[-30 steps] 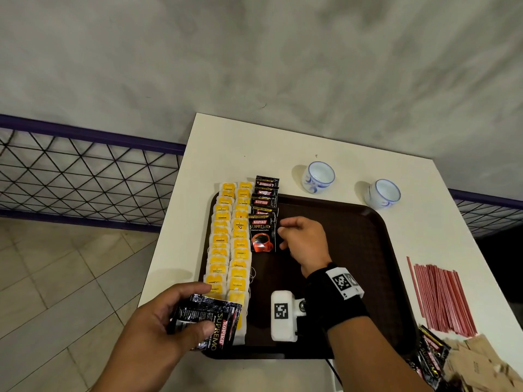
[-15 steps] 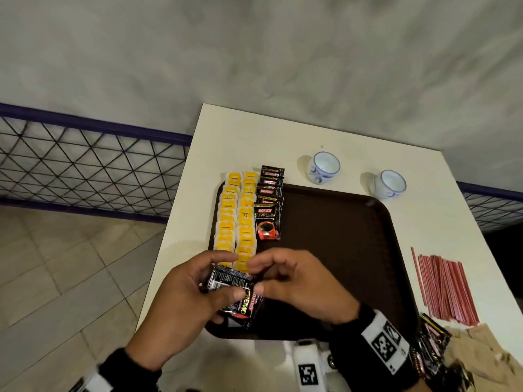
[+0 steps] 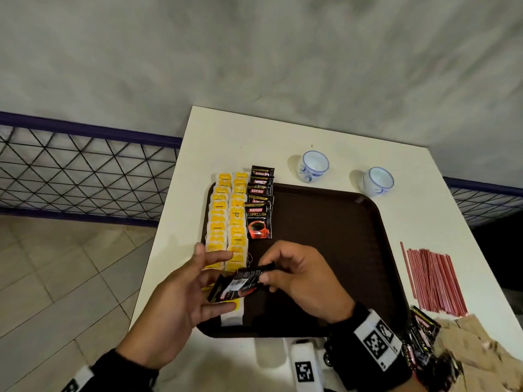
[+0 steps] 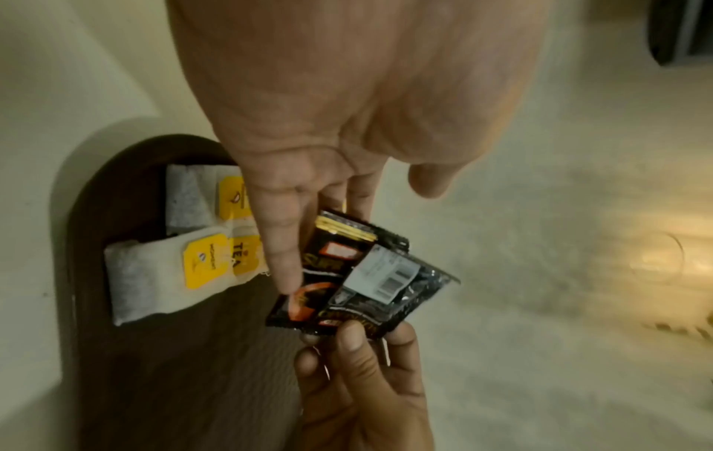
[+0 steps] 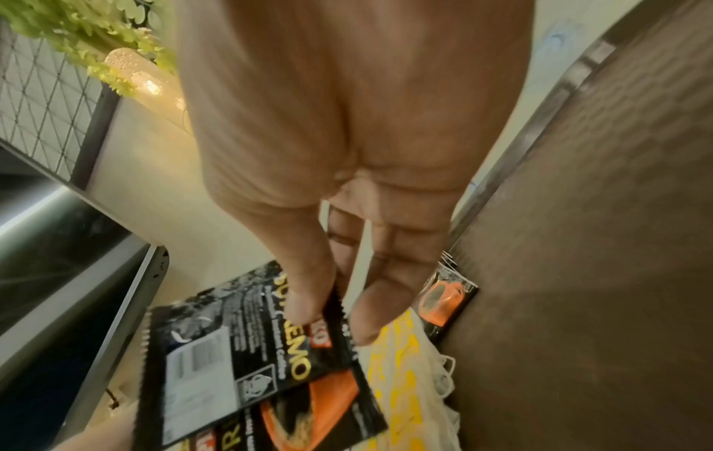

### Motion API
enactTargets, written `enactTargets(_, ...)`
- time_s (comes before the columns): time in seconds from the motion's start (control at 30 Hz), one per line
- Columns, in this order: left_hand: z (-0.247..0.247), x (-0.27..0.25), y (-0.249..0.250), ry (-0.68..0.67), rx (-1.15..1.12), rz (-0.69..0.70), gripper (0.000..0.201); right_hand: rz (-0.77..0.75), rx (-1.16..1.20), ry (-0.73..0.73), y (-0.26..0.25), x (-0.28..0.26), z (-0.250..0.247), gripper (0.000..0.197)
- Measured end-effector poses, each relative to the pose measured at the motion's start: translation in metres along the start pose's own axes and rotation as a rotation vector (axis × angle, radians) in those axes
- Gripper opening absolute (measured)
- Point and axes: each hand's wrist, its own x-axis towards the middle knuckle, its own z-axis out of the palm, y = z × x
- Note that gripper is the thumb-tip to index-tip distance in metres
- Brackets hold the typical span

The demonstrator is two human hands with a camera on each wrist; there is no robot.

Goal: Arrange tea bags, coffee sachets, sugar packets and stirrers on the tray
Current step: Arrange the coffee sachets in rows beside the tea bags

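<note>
A dark brown tray carries two columns of yellow-tagged tea bags along its left side. Beside them runs a column of black coffee sachets. Over the tray's near left corner my right hand pinches one sachet by its edge, barcode side up in the left wrist view. My left hand keeps another sachet between its nearly straight fingers, thumb apart. In the right wrist view, my thumb and finger grip the sachet's serrated edge.
Two blue-and-white cups stand behind the tray. Red stirrers lie right of it, with brown sugar packets and loose sachets at the near right. The table's left edge drops to tiled floor by a wire fence.
My right hand left the sachet column and came back to my left hand. It now pinches one sachet from the left hand's stack, and the left fingers have straightened.
</note>
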Motion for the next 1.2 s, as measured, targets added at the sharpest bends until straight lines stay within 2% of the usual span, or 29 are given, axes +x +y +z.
enactTargets(0.17,-0.001,0.000,-0.002,-0.106,0.031,-0.115,0.043,-0.237,-0.042,-0.006,0.002,0.000,0.007,0.022)
enactTargets(0.27,-0.002,0.004,-0.009,-0.029,0.078,-0.040,0.051,-0.300,-0.054,0.041,0.006,0.002,0.009,0.033)
enactTargets(0.3,-0.002,0.006,-0.010,0.025,0.113,0.010,0.051,-0.277,-0.032,0.072,0.006,0.002,0.009,0.034)
enactTargets(0.37,0.000,0.008,-0.010,0.099,0.158,0.106,0.049,-0.139,0.107,0.130,0.006,0.002,0.006,0.028)
enactTargets(0.43,0.002,0.009,-0.010,0.137,0.195,0.178,0.043,0.049,0.292,0.097,0.002,0.001,0.003,0.027)
enactTargets(0.5,0.004,0.009,-0.010,0.157,0.216,0.223,0.035,0.144,0.281,0.022,0.000,0.000,0.003,0.023)
enactTargets(0.6,0.008,0.009,-0.010,0.168,0.252,0.254,0.031,0.158,0.169,0.010,0.001,-0.001,0.008,0.006)
enactTargets(0.7,0.010,0.010,-0.010,0.181,0.250,0.272,0.028,0.196,0.138,0.058,0.003,0.001,0.007,0.010)
enactTargets(0.87,0.008,0.011,-0.010,0.198,0.243,0.273,0.026,0.208,0.150,0.060,0.002,0.004,0.005,0.010)
enactTargets(0.97,0.002,0.011,-0.012,0.214,0.213,0.274,0.028,0.209,0.138,0.153,0.000,0.011,-0.005,0.007)
enactTargets(1.07,-0.004,0.008,-0.011,0.218,0.156,0.242,0.027,0.229,0.071,0.241,0.003,0.027,-0.025,0.010)
enactTargets(1.2,-0.013,0.003,-0.014,0.207,0.093,0.167,0.025,0.293,-0.083,0.275,0.010,0.052,-0.043,0.017)
